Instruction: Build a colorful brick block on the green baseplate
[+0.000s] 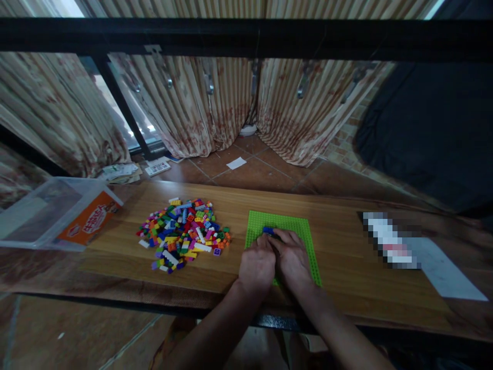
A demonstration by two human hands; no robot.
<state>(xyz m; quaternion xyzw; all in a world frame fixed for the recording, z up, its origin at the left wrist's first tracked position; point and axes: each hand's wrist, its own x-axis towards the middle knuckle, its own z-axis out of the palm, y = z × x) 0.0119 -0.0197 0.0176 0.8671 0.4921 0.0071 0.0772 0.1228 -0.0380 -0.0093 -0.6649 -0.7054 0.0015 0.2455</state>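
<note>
A green studded baseplate (279,220) lies on the wooden board in front of me. Both my hands meet over its middle. My left hand (257,264) is closed, its fingers curled at a blue toy brick (268,230) on the plate. Beside it, my right hand (290,254) bends its fingers down at the same brick, with thumb and fingertips close to the left hand. Part of the brick shows beyond the fingertips; the rest is hidden under them. A loose heap of colourful toy bricks (185,234) spreads to the left of the plate.
A clear plastic box (42,205) with an orange label lies at the far left. On the right are a pixelated object (389,241) and a white paper sheet (449,270). Curtains (215,113) hang behind the wooden board (346,267).
</note>
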